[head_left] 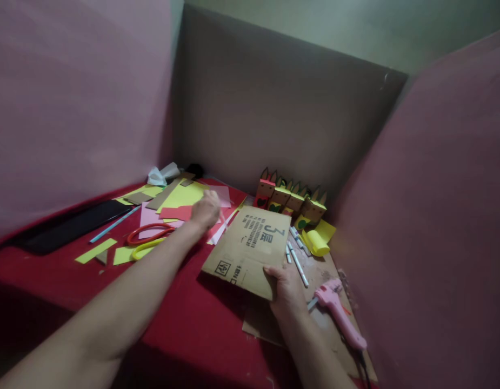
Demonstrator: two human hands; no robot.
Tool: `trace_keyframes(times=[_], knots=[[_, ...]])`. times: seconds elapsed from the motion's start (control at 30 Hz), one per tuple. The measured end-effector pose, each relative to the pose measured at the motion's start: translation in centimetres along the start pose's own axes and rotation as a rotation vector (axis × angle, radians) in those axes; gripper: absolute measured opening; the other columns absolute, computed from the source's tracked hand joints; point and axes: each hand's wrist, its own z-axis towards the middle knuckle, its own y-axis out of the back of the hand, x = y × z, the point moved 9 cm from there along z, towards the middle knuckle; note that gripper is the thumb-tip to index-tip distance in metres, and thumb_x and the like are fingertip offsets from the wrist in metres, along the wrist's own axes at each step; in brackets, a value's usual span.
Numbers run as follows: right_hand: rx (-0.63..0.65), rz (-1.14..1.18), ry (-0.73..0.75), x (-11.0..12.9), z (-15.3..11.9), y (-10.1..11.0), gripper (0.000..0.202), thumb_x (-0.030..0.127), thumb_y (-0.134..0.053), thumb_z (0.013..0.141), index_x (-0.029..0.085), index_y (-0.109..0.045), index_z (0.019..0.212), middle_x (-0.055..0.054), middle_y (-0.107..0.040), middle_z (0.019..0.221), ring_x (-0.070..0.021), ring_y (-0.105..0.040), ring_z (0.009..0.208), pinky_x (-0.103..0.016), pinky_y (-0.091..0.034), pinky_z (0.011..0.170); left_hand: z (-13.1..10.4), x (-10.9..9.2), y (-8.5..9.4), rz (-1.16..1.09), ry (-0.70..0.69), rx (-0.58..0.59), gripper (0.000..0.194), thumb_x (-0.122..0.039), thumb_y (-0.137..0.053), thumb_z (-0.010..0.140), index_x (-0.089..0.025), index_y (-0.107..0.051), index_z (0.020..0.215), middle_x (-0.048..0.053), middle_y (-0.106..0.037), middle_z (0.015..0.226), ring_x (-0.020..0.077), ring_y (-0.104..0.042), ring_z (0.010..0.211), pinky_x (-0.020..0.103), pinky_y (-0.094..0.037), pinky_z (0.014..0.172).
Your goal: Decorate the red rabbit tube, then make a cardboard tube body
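Note:
My right hand (289,289) grips the lower right corner of a flat brown cardboard piece (250,251) with dark printed characters, thumb on top. The cardboard is held tilted above the red cloth. Over the coloured paper, my left hand (207,209) is closed, its fingers curled. A thin pale strip or stick (224,220) shows beside it, too blurred to name or to tell whether it is held. Below my left hand lie a red paper strip (177,214) and a yellow sheet (187,195). Red-handled scissors (146,233) and yellow-handled scissors (146,248) lie near my left forearm.
A pink glue gun (341,313) rests on a cardboard sheet (328,337) at right, near several white-blue markers (298,263) and a yellow paper roll (315,243). Decorated cardboard figures (292,200) stand behind. A black flat object (71,221) lies left, beside a blue stick (114,224). Pink walls enclose the sides.

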Motion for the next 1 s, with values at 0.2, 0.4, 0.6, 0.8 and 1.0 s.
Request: trace_keyframes(times=[0.2,0.4,0.6,0.8,1.0], knots=[[0.051,-0.041,0.089,0.3,0.9,0.2,0.055,0.008,-0.061,0.054,0.019,-0.064,0.108,-0.002,-0.075,0.075,-0.0272,-0.071,0.084,-0.04,-0.057,0.077,1.1,2.4,4.6,-0.2,0.042,-0.202,0.016,-0.023,-0.052,0.09,-0.01,-0.059,0.097,0.011,-0.062,0.098,0.0213,-0.061,0.089,0.036,-0.05,0.078],[-0.148,-0.564,0.482,4.2,0.3,1.8,0.051,0.025,-0.07,0.066,0.018,-0.059,0.116,-0.012,-0.065,0.112,-0.0304,-0.06,0.109,-0.05,-0.048,0.095,-1.8,-3.8,6.2,-0.48,-0.225,-0.165,0.017,-0.025,-0.054,0.084,-0.019,-0.048,0.069,-0.001,-0.053,0.068,0.0142,-0.05,0.064,0.027,-0.04,0.061],[0.074,-0.883,0.982,7.0,-4.0,-2.5,0.042,0.019,-0.058,0.084,0.026,-0.054,0.125,-0.007,-0.059,0.116,-0.0193,-0.058,0.102,-0.038,-0.049,0.09,-5.9,-8.7,5.5,-0.657,-0.403,-0.033,0.016,-0.021,-0.052,0.084,-0.019,-0.047,0.069,-0.002,-0.049,0.066,0.0126,-0.045,0.062,0.026,-0.036,0.06],[0.335,-0.85,0.999,6.2,-4.5,-4.5,0.027,0.015,-0.059,0.087,0.028,-0.061,0.11,0.0,-0.063,0.093,-0.0117,-0.059,0.083,-0.025,-0.047,0.079,-9.2,-11.8,3.2,-0.762,-0.486,0.173,0.014,-0.016,-0.05,0.082,-0.019,-0.046,0.069,-0.002,-0.049,0.067,0.0135,-0.046,0.063,0.027,-0.035,0.06],[0.193,-0.711,0.706,5.4,-2.8,-1.9,0.011,0.029,-0.061,0.086,0.022,-0.062,0.078,0.003,-0.06,0.072,-0.0114,-0.056,0.07,-0.024,-0.043,0.068,-10.2,-12.4,1.5,-0.886,-0.403,0.391,0.012,-0.018,-0.05,0.081,-0.019,-0.047,0.07,-0.004,-0.05,0.055,0.0126,-0.049,0.053,0.026,-0.037,0.055]])
